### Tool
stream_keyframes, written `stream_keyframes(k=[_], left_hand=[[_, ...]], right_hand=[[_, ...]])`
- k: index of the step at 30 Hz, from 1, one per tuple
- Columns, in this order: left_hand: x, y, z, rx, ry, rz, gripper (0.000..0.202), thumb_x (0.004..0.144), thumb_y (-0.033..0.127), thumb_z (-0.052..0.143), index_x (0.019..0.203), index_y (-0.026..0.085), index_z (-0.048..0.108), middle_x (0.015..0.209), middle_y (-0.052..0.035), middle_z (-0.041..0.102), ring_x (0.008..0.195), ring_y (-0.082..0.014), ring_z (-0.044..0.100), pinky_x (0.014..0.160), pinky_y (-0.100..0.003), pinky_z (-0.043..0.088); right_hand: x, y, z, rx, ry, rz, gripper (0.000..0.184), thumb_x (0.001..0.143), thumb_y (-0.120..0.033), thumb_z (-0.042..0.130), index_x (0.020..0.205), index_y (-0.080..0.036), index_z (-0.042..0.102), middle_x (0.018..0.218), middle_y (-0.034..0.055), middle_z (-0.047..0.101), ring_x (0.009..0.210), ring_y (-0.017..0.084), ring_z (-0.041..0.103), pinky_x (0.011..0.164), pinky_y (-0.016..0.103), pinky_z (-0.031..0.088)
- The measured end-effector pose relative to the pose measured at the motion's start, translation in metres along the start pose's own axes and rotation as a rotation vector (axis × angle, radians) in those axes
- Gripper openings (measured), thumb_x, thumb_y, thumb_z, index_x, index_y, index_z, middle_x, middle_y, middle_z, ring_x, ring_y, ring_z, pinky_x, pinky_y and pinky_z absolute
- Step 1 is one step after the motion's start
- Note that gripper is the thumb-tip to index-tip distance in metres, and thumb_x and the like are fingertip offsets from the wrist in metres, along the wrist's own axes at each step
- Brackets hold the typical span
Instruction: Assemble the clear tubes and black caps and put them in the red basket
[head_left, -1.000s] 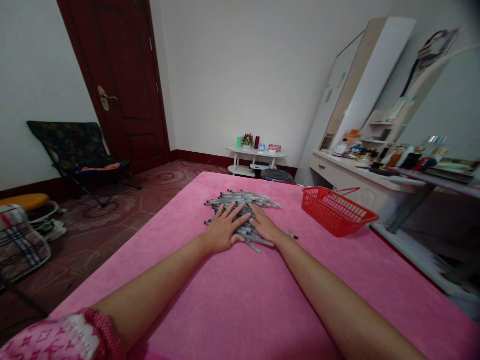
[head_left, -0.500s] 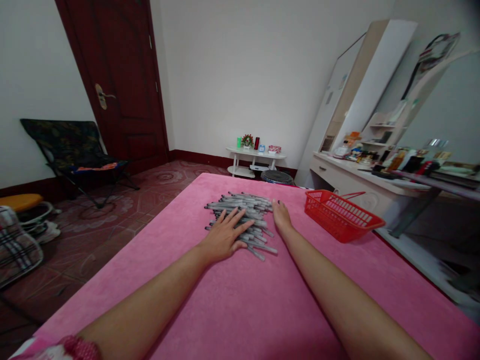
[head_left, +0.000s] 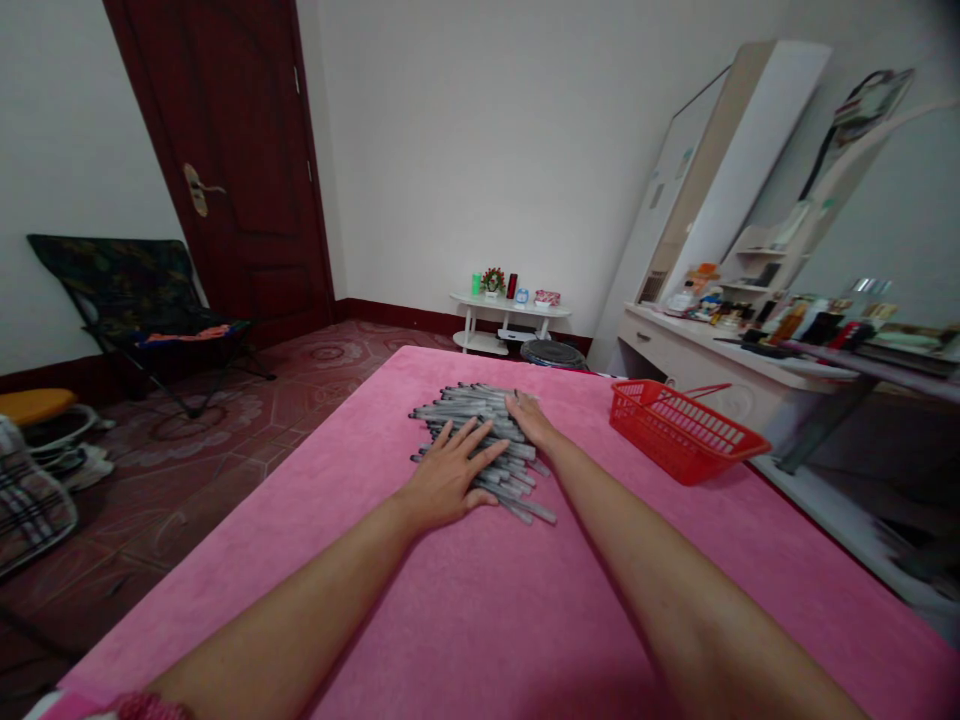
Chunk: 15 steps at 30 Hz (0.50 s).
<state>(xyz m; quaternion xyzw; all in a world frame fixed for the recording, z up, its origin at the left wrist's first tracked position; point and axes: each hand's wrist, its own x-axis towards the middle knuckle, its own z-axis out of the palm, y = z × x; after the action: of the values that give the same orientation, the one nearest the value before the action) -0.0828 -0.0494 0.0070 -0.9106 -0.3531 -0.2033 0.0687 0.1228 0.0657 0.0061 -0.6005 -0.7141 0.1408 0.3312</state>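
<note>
A heap of grey pens with dark ends (head_left: 480, 402) lies on the pink cloth (head_left: 480, 620), most of them pointing roughly left to right. My left hand (head_left: 448, 478) rests flat on the near left part of the heap, fingers spread. At the heap's right edge, my right hand (head_left: 529, 418) lies over the pen ends with its fingers stretched out. Both palms face down, and the pens beneath them are hidden.
A red plastic basket (head_left: 682, 435) with a handle stands on the cloth to the right. Beyond it is a dressing table (head_left: 675, 345) crowded with bottles. At the far wall stands a small white table (head_left: 472, 300). A folding chair (head_left: 150, 300) is at the left.
My right hand has moved left from beside the heap onto the pens' right ends. My left hand has stayed nearly in place, and a few near pens have shifted slightly.
</note>
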Motion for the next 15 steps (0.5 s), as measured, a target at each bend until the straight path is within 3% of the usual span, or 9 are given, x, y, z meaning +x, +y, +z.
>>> stream_keyframes(k=[3,5,7,9,12,15], left_hand=[[-0.001,0.0,0.001,0.004,0.004,-0.006,0.075,0.08,0.064,0.044,0.144,0.029,0.023,0.152,-0.0093,0.021,0.139,-0.0315,0.017,0.109,-0.055,0.015],[-0.001,0.0,0.002,0.008,0.009,-0.013,0.076,0.08,0.063,0.045,0.144,0.028,0.024,0.152,-0.01,0.022,0.139,-0.0317,0.017,0.109,-0.055,0.016],[-0.001,0.0,0.003,0.015,0.016,-0.025,0.076,0.08,0.062,0.047,0.143,0.028,0.025,0.151,-0.0104,0.023,0.138,-0.0321,0.018,0.109,-0.056,0.016],[-0.001,0.0,0.004,0.026,0.023,-0.036,0.074,0.08,0.06,0.049,0.143,0.028,0.027,0.151,-0.0101,0.023,0.138,-0.0319,0.02,0.109,-0.055,0.016],[0.0,0.002,0.005,0.051,0.036,-0.048,0.071,0.081,0.056,0.052,0.142,0.029,0.029,0.151,-0.0091,0.024,0.138,-0.031,0.022,0.109,-0.054,0.017],[0.0,0.001,0.006,0.071,0.049,-0.066,0.069,0.081,0.05,0.055,0.142,0.029,0.028,0.151,-0.0084,0.026,0.137,-0.0299,0.023,0.109,-0.053,0.018]], right_hand=[[-0.021,-0.012,-0.017,-0.014,0.07,0.033,0.067,0.091,-0.055,0.024,0.135,-0.006,0.039,0.139,0.0198,0.041,0.129,0.025,0.037,0.104,0.038,0.029],[-0.047,-0.022,-0.034,-0.035,0.107,0.019,0.059,0.092,-0.052,0.025,0.128,-0.011,0.046,0.13,0.0156,0.05,0.12,0.022,0.046,0.098,0.034,0.035],[-0.082,-0.033,-0.051,-0.158,0.111,-0.041,0.052,0.085,-0.055,0.041,0.119,-0.018,0.053,0.118,0.0108,0.058,0.104,0.022,0.056,0.087,0.033,0.042],[-0.119,-0.042,-0.063,-0.306,0.029,-0.086,0.056,0.075,-0.057,0.057,0.118,-0.023,0.053,0.113,0.0085,0.059,0.098,0.024,0.058,0.081,0.034,0.043],[-0.161,-0.048,-0.066,-0.474,-0.099,-0.108,0.063,0.067,-0.054,0.068,0.119,-0.023,0.051,0.11,0.0103,0.058,0.095,0.028,0.059,0.078,0.037,0.043],[-0.173,-0.045,-0.055,-0.488,-0.152,-0.183,0.047,0.079,-0.039,0.061,0.12,-0.019,0.049,0.113,0.0119,0.056,0.1,0.026,0.057,0.08,0.035,0.043]])
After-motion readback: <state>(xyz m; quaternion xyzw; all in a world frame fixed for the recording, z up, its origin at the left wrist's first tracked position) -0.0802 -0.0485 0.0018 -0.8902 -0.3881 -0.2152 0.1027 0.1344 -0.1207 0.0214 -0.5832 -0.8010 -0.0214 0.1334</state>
